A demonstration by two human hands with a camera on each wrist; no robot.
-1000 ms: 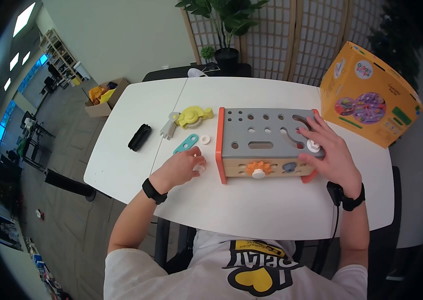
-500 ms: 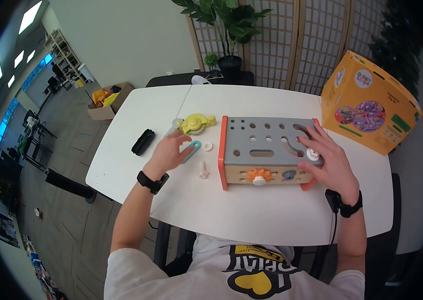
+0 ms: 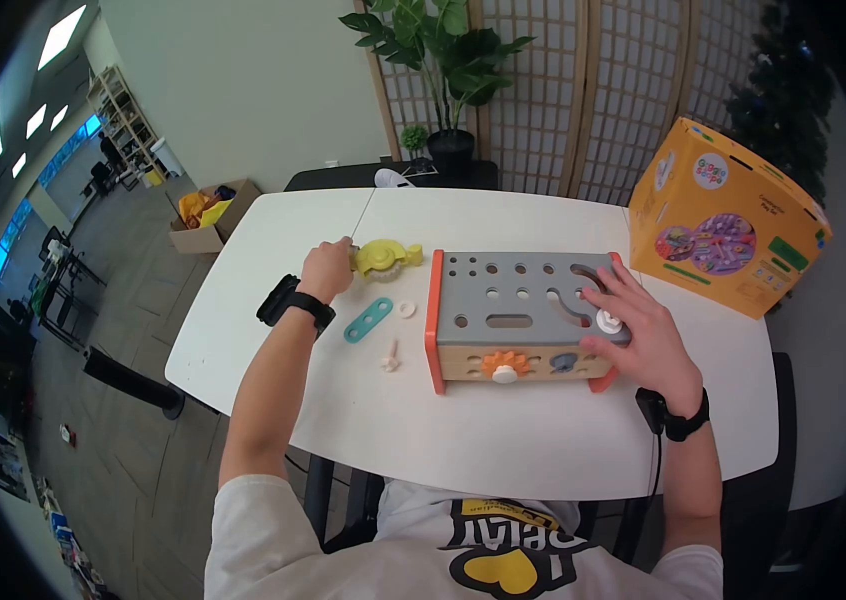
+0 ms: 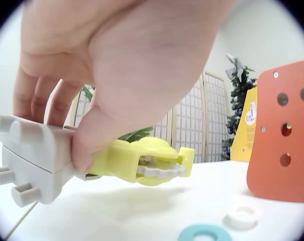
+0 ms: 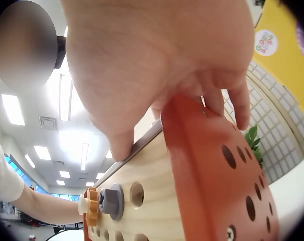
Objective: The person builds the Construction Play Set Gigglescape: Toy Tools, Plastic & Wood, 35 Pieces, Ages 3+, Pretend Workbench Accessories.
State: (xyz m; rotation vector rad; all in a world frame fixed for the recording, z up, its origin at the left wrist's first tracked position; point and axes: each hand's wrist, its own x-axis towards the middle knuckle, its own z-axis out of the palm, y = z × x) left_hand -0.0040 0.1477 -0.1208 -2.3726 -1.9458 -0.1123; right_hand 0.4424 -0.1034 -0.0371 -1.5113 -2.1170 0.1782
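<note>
My left hand [image 3: 329, 270] grips a toy saw by its grey handle; the saw has a yellow head [image 3: 381, 257] and, in the left wrist view, a grey toothed blade [image 4: 161, 171]. A grey-topped toy workbench [image 3: 483, 292] with orange ends stands in front of me. Over its right end lies my right hand [image 3: 648, 335], fingers extended on the top, thumb at the front edge. Beside those fingers a white knob [image 3: 608, 321] sits on the top. An orange gear [image 3: 505, 364] and a grey-blue nut [image 3: 565, 362] are on the front panel.
Left of the workbench lie a teal strip with holes [image 3: 368, 320], a white ring [image 3: 406, 310] and a pale toy bolt [image 3: 391, 356]. A black case [image 3: 277, 300] is by my left wrist. A tall orange-yellow box [image 3: 728, 220] stands at the back right of the white table [image 3: 503, 440].
My left hand has let go of the pale bolt, moved up and away past the teal strip, and taken hold of the toy saw. The right hand has stayed on the workbench.
</note>
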